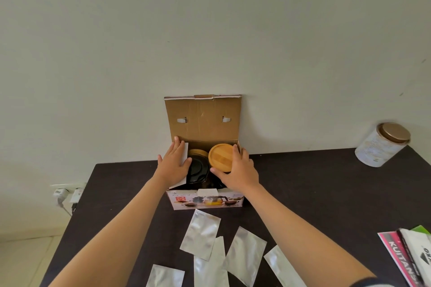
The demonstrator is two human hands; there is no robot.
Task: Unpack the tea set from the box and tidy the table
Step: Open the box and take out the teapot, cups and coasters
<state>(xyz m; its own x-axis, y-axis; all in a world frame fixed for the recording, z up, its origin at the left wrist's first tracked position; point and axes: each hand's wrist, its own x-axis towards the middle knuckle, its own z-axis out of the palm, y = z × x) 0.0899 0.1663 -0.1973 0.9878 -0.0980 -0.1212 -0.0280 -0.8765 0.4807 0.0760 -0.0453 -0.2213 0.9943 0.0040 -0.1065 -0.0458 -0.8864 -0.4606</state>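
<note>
A person is reaching both bare arms forward over a dark table [326, 193] into an open cardboard tea set box [203, 121], whose lid is standing upright against a pale wall. The right hand [238, 170] is gripping a round bamboo lid [221, 156], with the thumb curled under its near edge and the fingers wrapping its right side; the lid is sitting tilted at the top of the box, on the right side of the opening. Just left of that grip, a glossy black saucer [198, 170] is lying inside the box, with another round bamboo-rimmed piece partly showing behind it. The left hand [173, 163] is lying flat with straight fingers on the box's left side flap, pressing it outward and holding nothing. Below both hands, the printed front of the box is showing pictures of a teapot and cups. Nearer the person than the box, several silver foil pouches [200, 233] are lying scattered on the table. Far to the right of the gripping hand, a pale tin canister [380, 147] with a bronze lid is standing at the table's back edge, and printed papers [405, 254] are lying at the near right.
</note>
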